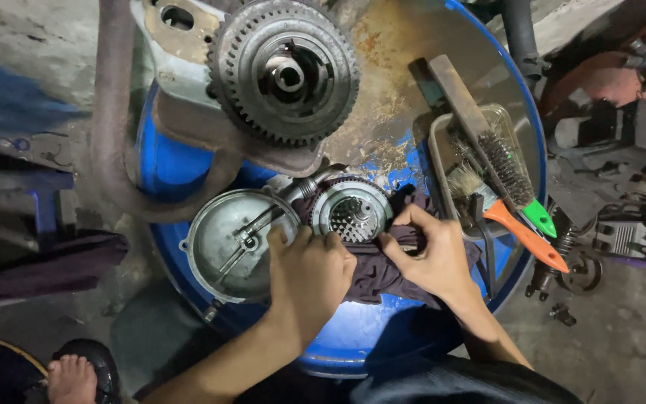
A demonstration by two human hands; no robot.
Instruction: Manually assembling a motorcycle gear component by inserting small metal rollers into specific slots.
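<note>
Both hands, left hand and right hand, flank the round toothed part.

Dim, grimy concrete floor

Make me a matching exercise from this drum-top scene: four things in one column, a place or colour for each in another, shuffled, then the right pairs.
Things:
1. large toothed gear
2. round metal cover
3. paintbrush handle
4. dark cloth

Places or colours:
A. orange, lying over the tray's edge
B. under the small round part that both hands touch
C. at the far side of the blue drum, on a rusty patch
D. just outward of the left hand

Pairs: 1-C, 2-D, 3-A, 4-B. The right hand pinches the cloth.
</note>
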